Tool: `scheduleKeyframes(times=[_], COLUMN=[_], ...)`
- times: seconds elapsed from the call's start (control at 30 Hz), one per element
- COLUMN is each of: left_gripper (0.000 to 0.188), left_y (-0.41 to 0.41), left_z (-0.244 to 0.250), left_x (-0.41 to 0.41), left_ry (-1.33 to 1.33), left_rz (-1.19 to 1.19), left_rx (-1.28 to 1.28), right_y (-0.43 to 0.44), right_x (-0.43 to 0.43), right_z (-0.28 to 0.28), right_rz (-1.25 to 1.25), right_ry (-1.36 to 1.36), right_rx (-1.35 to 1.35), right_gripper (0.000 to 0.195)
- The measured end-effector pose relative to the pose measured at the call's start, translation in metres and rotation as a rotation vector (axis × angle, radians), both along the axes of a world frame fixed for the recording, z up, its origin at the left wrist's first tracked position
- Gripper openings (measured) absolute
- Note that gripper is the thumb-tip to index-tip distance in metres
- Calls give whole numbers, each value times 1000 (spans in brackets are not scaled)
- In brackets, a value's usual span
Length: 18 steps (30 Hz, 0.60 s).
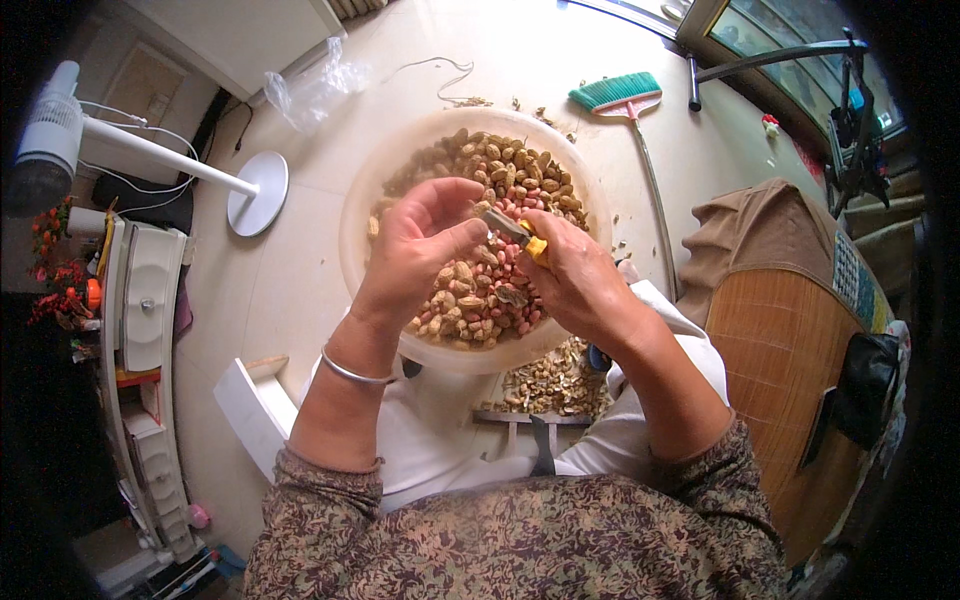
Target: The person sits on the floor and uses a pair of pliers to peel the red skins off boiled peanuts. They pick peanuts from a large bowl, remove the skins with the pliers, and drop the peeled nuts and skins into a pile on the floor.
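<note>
A round translucent plastic basin holds unshelled peanuts and shelled pink peanut kernels. Over its middle, my right hand grips pliers with yellow handles, their metal jaws pointing up and left. A peanut is at the tip of the jaws, beside the fingertips of my left hand. The left thumb and fingers are curved with a gap between them; whether they touch that peanut cannot be told. Below the basin lies a heap of broken peanut shells, by my legs.
A green-bristled broom lies on the tiled floor to the upper right. A clear plastic bag and a white stand with a round base are at upper left. A wooden seat with brown cloth stands at right, a white open box at lower left.
</note>
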State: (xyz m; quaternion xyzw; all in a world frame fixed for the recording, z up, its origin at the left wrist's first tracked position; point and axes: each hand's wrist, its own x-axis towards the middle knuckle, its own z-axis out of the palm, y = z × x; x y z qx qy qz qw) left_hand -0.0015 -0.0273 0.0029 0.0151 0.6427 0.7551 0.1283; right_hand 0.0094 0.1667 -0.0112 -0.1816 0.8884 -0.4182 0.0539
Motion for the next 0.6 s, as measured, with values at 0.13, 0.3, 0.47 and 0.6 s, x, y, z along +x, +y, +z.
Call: scheduleKeyframes(times=[0.13, 0.3, 0.47, 0.6], left_gripper=[31, 28, 26, 20], left_y=[2, 4, 0, 6], left_z=[3, -6, -9, -1], left_x=[0, 2, -1, 1], left_ry=[-31, -115, -134, 17], left_rz=[-13, 6, 38, 68], left_rx=[99, 337, 487, 107], right_y=[1, 1, 2, 2], right_x=[0, 1, 2, 1], right_z=[11, 12, 24, 15], right_rz=[14, -5, 0, -26], right_ry=[-2, -17, -250, -37], right_rx=[-16, -48, -130, 19], right_gripper=[36, 35, 36, 39])
